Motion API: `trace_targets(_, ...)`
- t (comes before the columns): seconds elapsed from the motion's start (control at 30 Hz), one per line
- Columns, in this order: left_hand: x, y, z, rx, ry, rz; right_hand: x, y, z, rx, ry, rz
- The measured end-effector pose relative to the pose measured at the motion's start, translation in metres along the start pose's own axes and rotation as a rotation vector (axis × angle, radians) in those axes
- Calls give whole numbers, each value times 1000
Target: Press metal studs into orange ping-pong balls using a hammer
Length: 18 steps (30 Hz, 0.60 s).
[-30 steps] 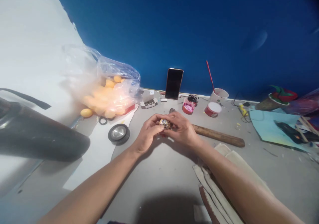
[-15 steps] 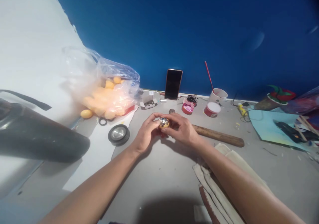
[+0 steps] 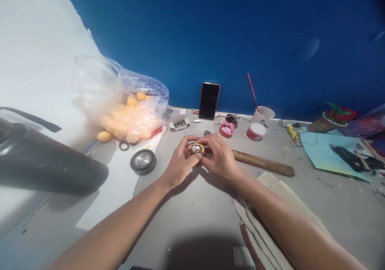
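Observation:
A small yellow ball with shiny silver pieces on it (image 3: 197, 149) is between my two hands, above the middle of the grey table (image 3: 192, 218). My left hand (image 3: 179, 162) grips it from the left, its thumb lying across the near side. From the right, the fingers and thumb of my right hand (image 3: 221, 157) close on the same ball. Left of my hands lies a round black-rimmed metal lid (image 3: 143, 162). A wooden handle (image 3: 263, 162) extends to the right behind my right hand, and its metal head (image 3: 207, 133) shows just beyond my fingers.
At the back are a propped phone (image 3: 209, 101), an open small box (image 3: 179, 125), a pink-stained pot (image 3: 226, 129) and a white cup (image 3: 262, 115). A bag of yellow balls (image 3: 129, 117) and a dark cylinder (image 3: 48, 158) stand left. Cloth (image 3: 276, 222) lies under my right forearm.
The ball has turned, showing more silver on its near side. My left thumb has moved right across it, and both hands have shifted slightly.

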State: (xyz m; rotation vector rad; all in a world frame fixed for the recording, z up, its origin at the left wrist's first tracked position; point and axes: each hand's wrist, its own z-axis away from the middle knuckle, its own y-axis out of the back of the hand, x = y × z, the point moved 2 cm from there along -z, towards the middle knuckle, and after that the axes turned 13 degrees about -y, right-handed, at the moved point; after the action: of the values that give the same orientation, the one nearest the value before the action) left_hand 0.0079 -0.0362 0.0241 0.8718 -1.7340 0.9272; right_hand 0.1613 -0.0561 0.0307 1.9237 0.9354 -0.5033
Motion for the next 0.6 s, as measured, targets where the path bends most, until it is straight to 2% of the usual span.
trace_targets(0.33, 3, -3, 2, -11, 3, -39, 0, 0, 0, -19, -6, 38)
trace_targets(0.6, 2, -3, 2, -35, -4, 21, -1, 1, 0, -7, 5, 52)
